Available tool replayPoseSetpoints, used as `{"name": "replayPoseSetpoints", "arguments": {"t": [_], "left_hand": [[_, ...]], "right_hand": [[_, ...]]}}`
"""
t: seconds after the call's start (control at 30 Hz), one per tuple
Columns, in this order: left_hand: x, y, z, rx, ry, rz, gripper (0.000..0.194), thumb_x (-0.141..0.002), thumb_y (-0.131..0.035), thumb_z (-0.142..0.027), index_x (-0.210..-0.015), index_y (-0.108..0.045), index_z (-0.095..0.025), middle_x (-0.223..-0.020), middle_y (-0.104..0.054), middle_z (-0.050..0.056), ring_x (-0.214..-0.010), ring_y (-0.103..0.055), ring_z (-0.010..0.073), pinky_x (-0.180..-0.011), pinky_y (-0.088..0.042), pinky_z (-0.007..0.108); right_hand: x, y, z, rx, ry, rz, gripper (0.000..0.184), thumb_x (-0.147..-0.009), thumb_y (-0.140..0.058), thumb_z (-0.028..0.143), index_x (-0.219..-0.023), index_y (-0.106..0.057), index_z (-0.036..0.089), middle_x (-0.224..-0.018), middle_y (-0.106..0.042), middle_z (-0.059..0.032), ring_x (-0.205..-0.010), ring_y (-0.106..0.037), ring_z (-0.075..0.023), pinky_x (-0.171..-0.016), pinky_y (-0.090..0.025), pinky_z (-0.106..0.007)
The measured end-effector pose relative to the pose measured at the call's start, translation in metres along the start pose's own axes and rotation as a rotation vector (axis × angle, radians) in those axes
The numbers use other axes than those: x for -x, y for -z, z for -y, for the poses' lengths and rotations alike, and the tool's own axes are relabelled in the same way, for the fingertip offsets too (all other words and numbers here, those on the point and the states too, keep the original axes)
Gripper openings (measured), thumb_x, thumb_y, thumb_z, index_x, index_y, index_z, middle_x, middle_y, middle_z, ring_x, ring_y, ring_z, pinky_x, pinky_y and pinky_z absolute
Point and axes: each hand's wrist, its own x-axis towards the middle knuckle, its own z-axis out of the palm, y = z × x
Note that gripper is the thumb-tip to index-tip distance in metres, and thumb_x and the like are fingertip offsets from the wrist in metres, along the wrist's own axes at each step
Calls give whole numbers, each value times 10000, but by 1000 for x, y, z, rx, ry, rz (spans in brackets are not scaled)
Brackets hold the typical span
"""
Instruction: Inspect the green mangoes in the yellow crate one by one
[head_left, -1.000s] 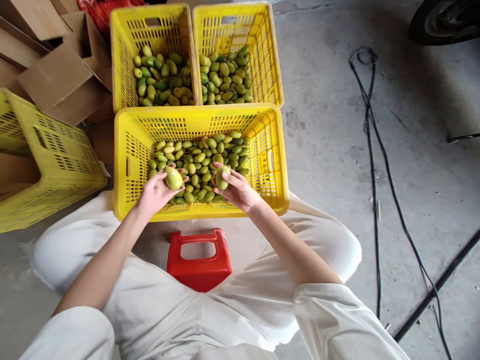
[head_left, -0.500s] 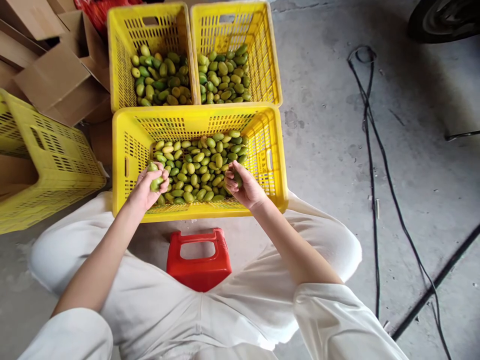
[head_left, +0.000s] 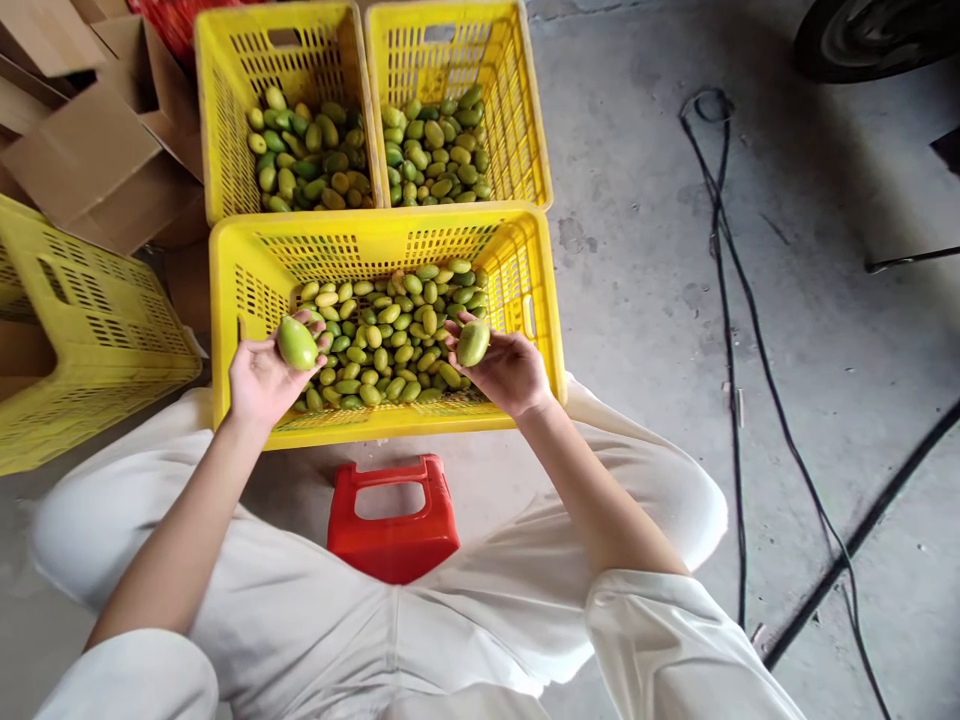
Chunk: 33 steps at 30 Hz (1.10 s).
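Note:
My left hand [head_left: 266, 372] is palm up at the left side of the front yellow crate [head_left: 382, 432], fingers curled under a smooth green oval fruit [head_left: 297, 344]. Over the right part of the same crate, my right hand [head_left: 510, 370] also faces up and cradles a paler green oval fruit [head_left: 473, 343] on its fingers. Both hands are above a layer of small green and yellowish oval fruits [head_left: 390, 340] spread across the crate's bottom. The exact kind of fruit is unclear.
Behind stand two more yellow crates, a left one [head_left: 206, 130] and a right one [head_left: 536, 110], both holding similar fruits. Cardboard boxes [head_left: 82, 150] and another yellow crate [head_left: 105, 330] are at left. A red stool [head_left: 394, 550] sits between my legs; black cables [head_left: 739, 420] lie at right.
Both hands have turned from closed, knuckles-up grips to palms up, bringing the fruits into plain sight. My left hand has moved slightly left. The whole view has shifted a little.

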Motion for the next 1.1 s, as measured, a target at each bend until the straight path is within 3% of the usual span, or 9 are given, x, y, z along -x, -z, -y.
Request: {"name": "replayPoseSetpoints", "arguments": {"t": [0.07,0.2,0.33,0.47,0.67,0.8,0.9,1.0,1.1], "left_hand": [[0,4,-1,-19,-1,14,254,-920,-754,-342,-1140,-846,-253,-1192,-899,121,-1068,-863,283,-770,-716,321],[-1,12,3,-82,-11,56,229,-901,-896,-336,-1116,-848,-276,-1287,-908,103,-1136,-879,289,-798,-727,304],[-2,13,10,-102,-34,65,238,-873,-992,-340,-1034,-836,-259,-1211,-923,72,-925,-848,204,-745,-706,256],[-6,11,10,-70,-104,1,213,-873,-1013,-349,-958,-836,-266,-1015,-870,57,-860,-789,197,-650,-640,230],[-14,15,2,-47,-165,3,286,-950,-996,-553,-968,-857,-303,-945,-778,50,-777,-661,165,-529,-487,223],[-14,11,0,18,-180,-53,397,-994,-947,-641,-902,-818,-277,-910,-757,51,-678,-555,137,-518,-491,219],[-12,6,0,76,-145,-105,414,-1045,-871,-682,-978,-820,-276,-876,-721,43,-666,-558,137,-539,-515,218],[-9,4,-1,106,-79,-105,460,-1081,-790,-723,-1034,-797,-265,-831,-662,26,-662,-575,142,-568,-538,223],[-6,4,-5,84,-8,-92,419,-1154,-660,-630,-1023,-764,-246,-839,-666,41,-670,-600,149,-535,-509,211]], "right_hand": [[5,3,3,23,9,-13,386,-878,-804,393,-1247,-804,279,-1313,-880,-94,-1243,-825,-319,-983,-749,-480],[12,12,1,42,63,-97,364,-886,-943,438,-1192,-794,310,-1299,-879,-77,-1174,-833,-302,-921,-745,-461],[12,13,0,39,112,-112,367,-870,-996,509,-1090,-782,309,-1326,-875,-72,-1094,-804,-285,-823,-718,-421],[7,6,10,32,147,-120,342,-918,-958,515,-1134,-788,310,-1351,-854,-48,-1011,-759,-239,-723,-659,-352],[-5,-6,30,44,225,-176,350,-982,-944,581,-1119,-751,324,-1065,-783,-22,-923,-713,-216,-689,-639,-332],[-13,-17,35,-57,246,-119,306,-997,-952,525,-1054,-732,321,-1060,-793,-11,-786,-624,-171,-606,-607,-298],[-17,-20,36,-138,198,-66,258,-1024,-903,516,-1097,-752,320,-1013,-787,11,-714,-579,-143,-536,-552,-246],[-21,-16,35,-128,142,-22,213,-1047,-833,516,-1131,-767,332,-1005,-791,10,-759,-639,-157,-515,-540,-223],[-24,-9,35,-55,155,21,244,-1024,-825,520,-1190,-796,344,-1103,-825,-18,-841,-703,-182,-530,-563,-239]]}}
